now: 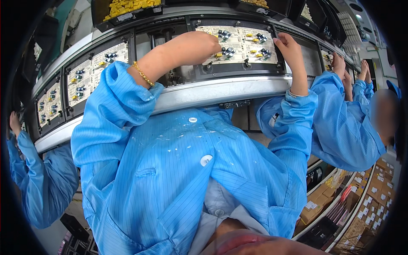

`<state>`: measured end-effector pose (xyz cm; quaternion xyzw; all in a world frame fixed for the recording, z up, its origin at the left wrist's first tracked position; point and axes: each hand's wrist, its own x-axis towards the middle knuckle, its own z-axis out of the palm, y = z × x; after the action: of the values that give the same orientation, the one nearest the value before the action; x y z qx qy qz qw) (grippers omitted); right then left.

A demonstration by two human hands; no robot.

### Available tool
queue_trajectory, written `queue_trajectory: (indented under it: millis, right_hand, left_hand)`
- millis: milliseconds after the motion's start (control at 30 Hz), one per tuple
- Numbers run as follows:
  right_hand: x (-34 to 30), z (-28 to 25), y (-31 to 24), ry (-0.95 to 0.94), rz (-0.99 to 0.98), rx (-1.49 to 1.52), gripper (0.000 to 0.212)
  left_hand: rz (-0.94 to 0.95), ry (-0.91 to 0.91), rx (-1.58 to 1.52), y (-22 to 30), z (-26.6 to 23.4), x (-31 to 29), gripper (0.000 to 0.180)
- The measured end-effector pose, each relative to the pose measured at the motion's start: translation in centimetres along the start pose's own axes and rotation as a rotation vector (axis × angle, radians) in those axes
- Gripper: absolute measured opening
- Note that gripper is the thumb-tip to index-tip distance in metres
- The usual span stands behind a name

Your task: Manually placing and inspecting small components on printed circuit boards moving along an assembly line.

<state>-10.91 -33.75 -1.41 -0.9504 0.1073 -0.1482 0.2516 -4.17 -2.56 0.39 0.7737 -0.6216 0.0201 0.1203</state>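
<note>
A pale circuit board (238, 34) sits in a black carrier frame (248, 70) in front of me. Clusters of dark cylindrical capacitors (228, 53) and small yellow block parts (260, 55) stand on it. My left hand (203, 46) reaches over the board's left side, fingers bent down beside a capacitor cluster. Whatever its fingertips hold, if anything, is hidden. At the frame's right edge is my right hand (290, 50), its thumb and forefinger slightly apart, with nothing visible between them. A gold bracelet (142, 73) circles my left wrist.
A metal rail (225, 90) runs along the line's near side. More carriers with boards (98, 70) stand to the left. Behind the line is a black bin of yellow parts (127, 8). A co-worker's sleeve (344, 114) is close on the right; another worker's arm (27, 148) shows at far left.
</note>
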Motion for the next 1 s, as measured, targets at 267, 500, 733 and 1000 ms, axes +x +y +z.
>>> queue_trajectory:
  millis: [267, 500, 733, 1000]
  right_hand:
    - [-0.2, 0.3, -1.6, 0.001, -0.001, -0.001, 0.036]
    - [0.2, 0.6, -2.1, -0.024, 0.002, 0.005, 0.040]
    - [0.1, 0.8, -1.7, 0.010, -0.027, -0.002, 0.042]
    - [0.3, 0.5, -1.7, 0.001, -0.104, 0.088, 0.045]
  left_hand:
    - [-0.144, -0.078, -0.138, -0.6, -0.8, -0.1, 0.013]
    - [-0.129, -0.149, 0.005, -0.5, -1.5, -0.4, 0.013]
    - [-0.109, -0.029, -0.347, -2.3, -1.0, -1.1, 0.007]
    - [-0.098, -0.095, -0.316, -1.7, -3.0, -1.6, 0.005]
